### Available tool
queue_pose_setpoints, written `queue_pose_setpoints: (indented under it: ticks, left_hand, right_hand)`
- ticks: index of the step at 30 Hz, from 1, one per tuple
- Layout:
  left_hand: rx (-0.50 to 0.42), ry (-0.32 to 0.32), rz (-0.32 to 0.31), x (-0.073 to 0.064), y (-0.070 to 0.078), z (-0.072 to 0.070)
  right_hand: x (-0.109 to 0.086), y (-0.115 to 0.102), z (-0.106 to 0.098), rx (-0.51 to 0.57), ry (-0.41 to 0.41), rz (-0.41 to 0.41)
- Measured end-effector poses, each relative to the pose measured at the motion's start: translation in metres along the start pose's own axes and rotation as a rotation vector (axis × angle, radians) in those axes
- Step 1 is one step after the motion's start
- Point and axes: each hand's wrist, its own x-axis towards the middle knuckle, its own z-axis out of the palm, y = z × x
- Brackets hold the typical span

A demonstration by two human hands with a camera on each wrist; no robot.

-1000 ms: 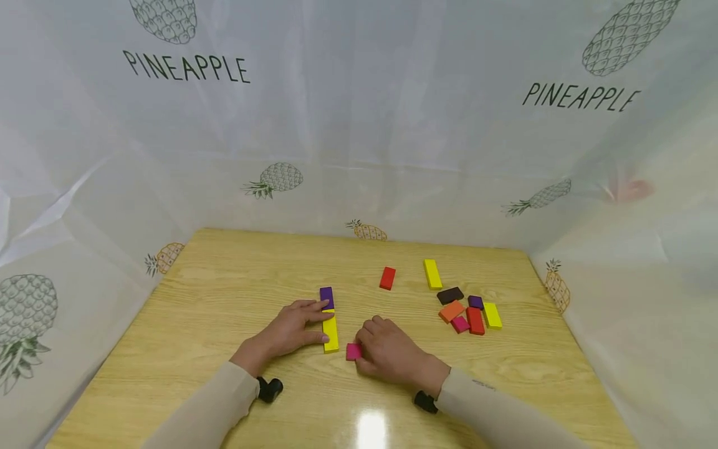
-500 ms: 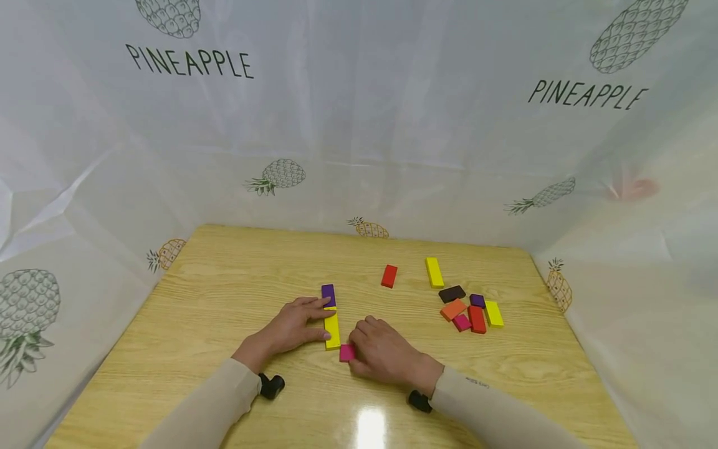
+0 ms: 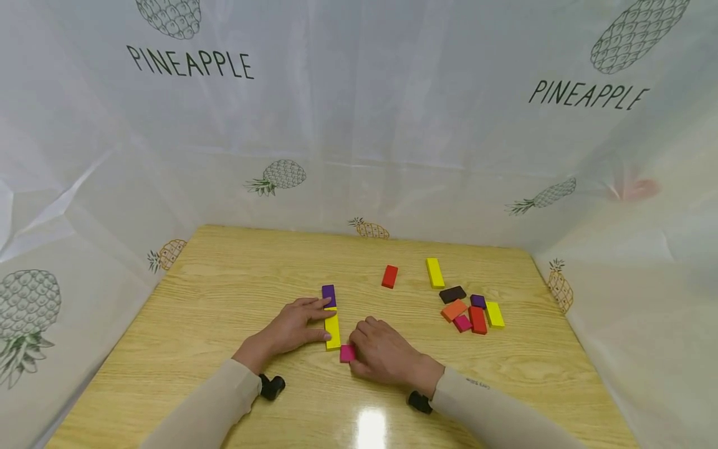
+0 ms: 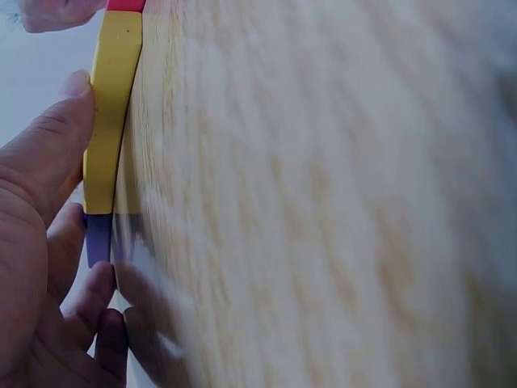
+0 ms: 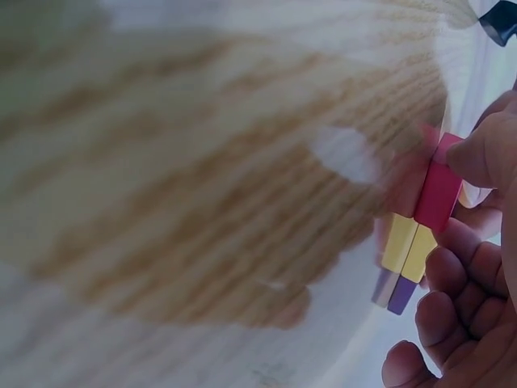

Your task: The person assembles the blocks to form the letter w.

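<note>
A purple block (image 3: 328, 291) and a long yellow block (image 3: 333, 330) lie end to end on the table in one line. My left hand (image 3: 287, 328) rests against them from the left, its thumb on the yellow block and its extended fingertips at the purple one. In the left wrist view, that thumb (image 4: 56, 129) lies along the side of the yellow block (image 4: 111, 113). Between thumb and fingers, my right hand (image 3: 387, 354) pinches a pink block (image 3: 346, 354), which sits at the near right corner of the yellow block. The right wrist view shows the pink block (image 5: 439, 192) lying flat.
To the right lies a loose group: a black block (image 3: 452, 294), an orange one (image 3: 454, 310), a small pink one (image 3: 462, 323), a red one (image 3: 478, 320), a purple one (image 3: 478, 301) and a yellow one (image 3: 495, 315). Farther back are another red block (image 3: 389, 276) and yellow block (image 3: 434, 273).
My right hand has slid the pink block leftward, from a gap away to the yellow block's near corner. Over the last half second it stays there. The left hand keeps its place.
</note>
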Motion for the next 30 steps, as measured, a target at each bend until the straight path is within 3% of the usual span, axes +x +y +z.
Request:
queue_pose_setpoints:
  ticks: [19, 30]
  left_hand:
    - [0.007, 0.000, 0.000, 0.0013, -0.0022, 0.0010]
    - [0.006, -0.002, 0.000, 0.0001, -0.0032, 0.0015]
  right_hand:
    - [-0.0003, -0.0002, -0.0007, 0.015, 0.006, 0.006]
    - [-0.0014, 0.0027, -0.0008, 0.055, -0.034, 0.022]
